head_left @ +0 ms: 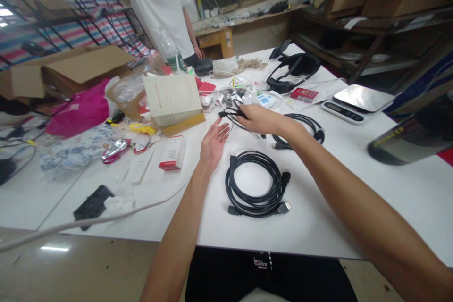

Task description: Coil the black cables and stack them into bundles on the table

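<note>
Pinching a black cable [230, 114] just above the table [339, 151], the right hand [260, 120] has its grip closed on the bunched strands; the left hand [213, 144] hovers open beside it. Light and floppy, probably best gathered near its plugs.

Matt black rubbery cable coil [255, 184] (plastic plugs) on smooth white table [354, 198].

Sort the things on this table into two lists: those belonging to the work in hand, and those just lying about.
In hand: black cable bundle, held in the right grip; left grip, open beside it; coiled black cable; second coil.
Lying about: kitchen scale, headset, red-and-white box, pink bag, cardboard box.
</note>
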Demonstrator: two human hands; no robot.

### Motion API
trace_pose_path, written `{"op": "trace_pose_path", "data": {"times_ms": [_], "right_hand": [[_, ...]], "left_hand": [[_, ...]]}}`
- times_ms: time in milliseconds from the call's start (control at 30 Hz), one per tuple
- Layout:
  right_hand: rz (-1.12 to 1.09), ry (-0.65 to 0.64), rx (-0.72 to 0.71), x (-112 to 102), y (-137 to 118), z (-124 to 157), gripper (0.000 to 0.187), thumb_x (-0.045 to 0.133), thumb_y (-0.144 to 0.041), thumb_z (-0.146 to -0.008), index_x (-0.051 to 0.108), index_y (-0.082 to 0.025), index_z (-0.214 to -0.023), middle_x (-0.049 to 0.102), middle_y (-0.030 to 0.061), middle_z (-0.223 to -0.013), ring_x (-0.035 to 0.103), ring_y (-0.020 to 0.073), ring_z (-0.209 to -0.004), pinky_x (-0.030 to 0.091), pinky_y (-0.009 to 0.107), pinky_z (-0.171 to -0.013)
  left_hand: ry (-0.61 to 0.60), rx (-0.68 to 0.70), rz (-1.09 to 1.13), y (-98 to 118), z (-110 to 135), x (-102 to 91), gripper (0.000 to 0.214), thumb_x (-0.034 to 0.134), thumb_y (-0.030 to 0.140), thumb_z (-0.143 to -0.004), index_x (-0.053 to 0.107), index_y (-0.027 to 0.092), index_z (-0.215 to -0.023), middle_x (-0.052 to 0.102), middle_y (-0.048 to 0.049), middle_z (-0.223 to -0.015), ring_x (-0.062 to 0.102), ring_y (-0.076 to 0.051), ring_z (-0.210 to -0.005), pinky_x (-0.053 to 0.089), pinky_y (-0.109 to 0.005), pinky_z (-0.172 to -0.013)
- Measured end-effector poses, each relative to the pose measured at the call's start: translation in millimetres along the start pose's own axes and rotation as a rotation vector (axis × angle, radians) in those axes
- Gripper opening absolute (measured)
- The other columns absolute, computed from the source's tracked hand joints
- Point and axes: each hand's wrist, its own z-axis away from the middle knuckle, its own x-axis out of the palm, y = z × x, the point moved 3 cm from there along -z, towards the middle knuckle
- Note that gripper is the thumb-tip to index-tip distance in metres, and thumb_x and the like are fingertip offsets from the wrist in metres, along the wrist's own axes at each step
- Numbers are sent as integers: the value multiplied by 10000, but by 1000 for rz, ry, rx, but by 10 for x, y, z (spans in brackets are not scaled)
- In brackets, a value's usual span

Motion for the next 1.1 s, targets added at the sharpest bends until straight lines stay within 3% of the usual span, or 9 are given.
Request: {"op": "trace_pose_path", "data": {"times_ms": [133,267,400,500,633,767,867,967,1100], "right_hand": [[0,179,32,-250,64,70,343,414,-365,-1091,652,-120,-1055,733,195,-1095,624,239,-923,389,319,-795],[-79,371,42,-491,96,188,345,434,-416,-1092,644,-158,-1001,700,133,-981,580,228,-875,383,316,-789],[-143,491,8,-663,40,308,360,489,-482,-1075,644,-183,-949,645,87,-866,551,220,-833,382,315,-778],[-123,425,-66,-683,-75,344,349,511,-462,-1061,652,-178,-916,632,78,-825,523,204,-794,368,316,-753],[-98,167,-164,-565,-243,324,310,537,-392,-1048,638,-169,-857,629,63,-777,469,163,-719,323,304,-696],[-98,-21,-204,-441,-371,310,294,558,-354,-1036,652,-156,-840,654,65,-795,452,140,-678,307,300,-670],[-99,-72,-215,-396,-421,311,305,553,-360,-1045,694,-147,-878,684,76,-818,472,139,-678,313,300,-674],[-115,-100,-211,-384,-416,313,356,527,-400,-1065,715,-149,-896,711,82,-848,500,142,-686,313,302,-677],[-119,-43,-203,-461,-350,337,402,545,-455,-1062,687,-160,-830,664,55,-755,466,132,-654,296,299,-654]], "left_hand": [[-4,9,-38,-17,-10,7,337,726,365,-937,783,202,-1226,791,-97,-1213,694,-229,-1284,422,-339,-1182],[-13,24,-66,-33,-21,5,276,724,359,-942,805,188,-1142,799,-100,-1248,653,-237,-1381,376,-353,-1232],[-53,14,-71,-39,5,20,293,728,385,-950,806,183,-1148,800,-111,-1256,676,-264,-1357,435,-377,-1187],[-121,-34,-64,-53,45,68,366,732,474,-964,789,190,-1187,792,-132,-1269,694,-292,-1331,493,-401,-1129],[-185,-48,-63,-86,70,121,465,807,524,-912,752,211,-1253,765,-136,-1323,709,-304,-1292,544,-401,-1051],[-181,-52,-42,-133,75,112,344,914,300,-809,748,220,-1099,785,-91,-1218,733,-322,-1227,555,-430,-1022],[-114,-47,-34,-148,82,82,266,893,163,-775,719,214,-970,782,-54,-1103,744,-306,-1194,548,-418,-1012],[-90,-27,-36,-136,88,84,292,911,174,-757,715,224,-967,767,-25,-1006,758,-264,-1135,547,-369,-977],[-122,25,-40,-78,94,132,372,932,211,-743,733,242,-1056,778,-52,-1151,682,-287,-1320,522,-374,-1043]]}}
